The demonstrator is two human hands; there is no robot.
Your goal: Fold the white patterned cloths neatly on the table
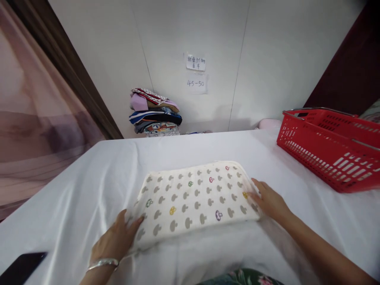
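Observation:
A folded cream cloth [192, 198] lies in the middle of the white-covered table, printed with grey mushrooms and a few red, green, yellow and purple ones. My left hand [116, 237], with a silver bangle at the wrist, holds its left edge near the front corner, the thumb on top. At the right edge, my right hand [269, 200] grips the cloth, thumb over the print. Parts of the fingers of both hands are hidden by the cloth's edges. The near edge of the cloth seems slightly raised from the table.
A red plastic basket [323, 150] stands on the table [208, 148] at the right. Behind the far edge is a stack of folded fabrics [156, 113] against the wall. A dark phone-like object [22, 269] lies front left. A pinkish curtain [38, 118] hangs at the left.

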